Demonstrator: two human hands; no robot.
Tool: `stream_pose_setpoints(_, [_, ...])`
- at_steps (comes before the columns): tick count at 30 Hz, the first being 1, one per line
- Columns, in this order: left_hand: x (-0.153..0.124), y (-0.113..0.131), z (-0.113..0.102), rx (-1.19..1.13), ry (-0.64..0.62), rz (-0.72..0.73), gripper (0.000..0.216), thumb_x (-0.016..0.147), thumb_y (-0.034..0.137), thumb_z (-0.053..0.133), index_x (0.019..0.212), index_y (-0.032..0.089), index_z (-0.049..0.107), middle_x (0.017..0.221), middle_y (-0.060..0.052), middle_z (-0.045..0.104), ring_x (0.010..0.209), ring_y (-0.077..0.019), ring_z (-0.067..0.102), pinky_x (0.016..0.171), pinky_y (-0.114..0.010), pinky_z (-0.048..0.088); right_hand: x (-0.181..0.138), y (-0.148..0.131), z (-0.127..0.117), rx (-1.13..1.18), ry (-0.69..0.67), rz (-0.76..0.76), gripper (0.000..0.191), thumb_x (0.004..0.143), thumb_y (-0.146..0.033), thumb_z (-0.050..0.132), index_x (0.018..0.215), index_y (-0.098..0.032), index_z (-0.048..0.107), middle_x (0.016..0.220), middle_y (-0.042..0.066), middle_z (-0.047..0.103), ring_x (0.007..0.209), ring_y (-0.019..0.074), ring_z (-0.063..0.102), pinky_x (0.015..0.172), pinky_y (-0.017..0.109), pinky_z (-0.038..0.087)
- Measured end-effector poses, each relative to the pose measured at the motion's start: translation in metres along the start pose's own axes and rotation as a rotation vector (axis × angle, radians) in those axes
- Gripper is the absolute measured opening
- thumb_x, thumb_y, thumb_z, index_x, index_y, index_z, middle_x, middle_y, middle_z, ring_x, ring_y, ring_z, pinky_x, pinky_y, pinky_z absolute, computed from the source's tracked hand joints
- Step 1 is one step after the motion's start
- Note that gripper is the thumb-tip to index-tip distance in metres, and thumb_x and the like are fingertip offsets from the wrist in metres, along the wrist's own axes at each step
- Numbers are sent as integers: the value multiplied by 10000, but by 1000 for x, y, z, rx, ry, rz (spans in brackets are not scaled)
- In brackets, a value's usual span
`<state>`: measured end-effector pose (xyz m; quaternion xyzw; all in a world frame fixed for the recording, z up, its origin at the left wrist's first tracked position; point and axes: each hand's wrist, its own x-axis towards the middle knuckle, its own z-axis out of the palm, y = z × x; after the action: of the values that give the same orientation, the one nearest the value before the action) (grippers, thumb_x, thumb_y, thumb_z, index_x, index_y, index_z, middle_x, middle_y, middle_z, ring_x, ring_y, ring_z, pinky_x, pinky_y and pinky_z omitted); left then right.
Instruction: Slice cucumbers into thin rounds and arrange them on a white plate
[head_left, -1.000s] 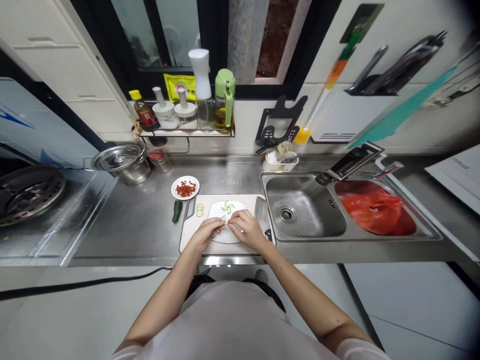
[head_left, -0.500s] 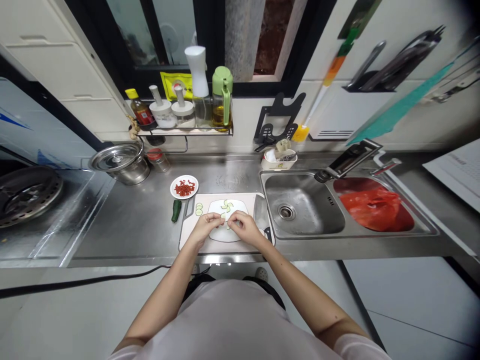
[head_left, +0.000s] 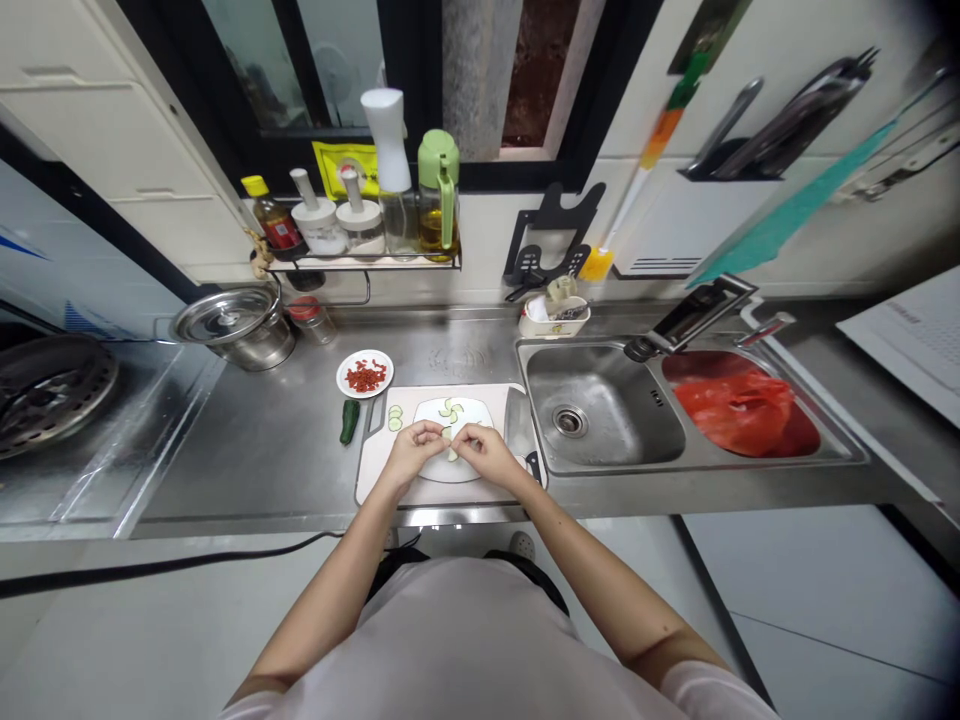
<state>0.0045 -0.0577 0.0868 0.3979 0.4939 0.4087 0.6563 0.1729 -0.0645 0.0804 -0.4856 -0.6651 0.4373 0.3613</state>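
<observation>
Over a white plate [head_left: 450, 474], my left hand [head_left: 413, 453] and my right hand [head_left: 487, 452] meet with fingertips pinched together. A thin pale cucumber slice [head_left: 452, 455] shows between them, both hands apparently holding it; the fingers hide part of it. Curved cucumber pieces [head_left: 451, 408] form a pinwheel on the plate's far half. The plate lies on a pale cutting board [head_left: 375, 470]. Several round cucumber slices [head_left: 395, 417] are at the board's left, and a broad-bladed knife [head_left: 519, 425] rests along its right side. Left of the board is a dark green cucumber piece [head_left: 349, 421].
A small plate [head_left: 343, 382] of chopped red bits [head_left: 367, 376] sits behind the cucumber piece. To the right is a double sink [head_left: 607, 400] with a red plastic bag [head_left: 735, 410]. A lidded steel pot [head_left: 247, 330] stands at the left, below a condiment rack [head_left: 367, 264].
My fingertips have come closer together, and the slice between them now shows more plainly. The whole view has shifted slightly; the other things lie as before.
</observation>
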Motion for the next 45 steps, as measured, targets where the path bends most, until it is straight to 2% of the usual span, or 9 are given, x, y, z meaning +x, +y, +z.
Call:
stream_pose_setpoints(7, [-1,-2,3,-12,-33,14,355,562,273,791,839,160,599,603,50,582,578,-73,516,633,-209,392,4,7,-2,151,-86,146,134,736,-241,530,649,-171,605,654,-10,618,663,121,549,647,228,424])
stream_pose_setpoints(13, [0,-5,4,19,-39,15,385,559,287,780,876,168,596,609,53,570,571,-69,491,620,-203,373,7,13,-1,188,-116,227,138,707,-207,520,601,-165,598,574,-26,572,579,97,505,579,202,400])
stream_pose_setpoints(18, [5,-19,2,90,-37,32,396,581,262,748,945,164,624,635,47,568,600,-81,504,635,-208,380,7,24,3,145,-161,389,135,712,-200,523,601,-161,589,516,-33,546,487,82,471,488,185,368])
stream_pose_setpoints(22, [11,-41,-4,237,-41,58,319,610,211,691,922,162,646,624,46,565,598,-86,505,639,-208,381,5,38,8,9,-209,422,152,718,-186,527,579,-155,578,516,-28,559,472,76,459,478,182,337])
stream_pose_setpoints(26, [14,-55,-10,479,-17,42,268,633,168,632,900,186,653,630,44,587,589,-100,516,631,-213,376,2,47,14,-207,-218,410,125,717,-183,552,614,-149,613,570,-14,596,557,90,500,521,181,326])
stream_pose_setpoints(33, [12,-51,-6,805,14,58,262,651,125,585,871,245,661,658,39,635,674,-150,567,729,-254,366,-1,43,23,-520,-259,434,173,783,-233,525,670,-163,637,697,29,648,644,124,528,546,213,304])
stream_pose_setpoints(39, [12,-55,-3,931,-7,85,315,685,112,564,937,263,677,685,24,644,709,-176,581,827,-296,330,-4,37,29,-660,-258,438,164,828,-246,516,800,-175,661,798,60,669,720,152,574,564,225,323])
stream_pose_setpoints(45, [13,-60,-2,920,-13,106,302,693,122,566,908,266,720,701,-7,648,795,-221,590,872,-332,295,-7,32,31,-760,-273,418,213,876,-234,441,961,-186,631,933,96,681,863,203,612,653,270,382])
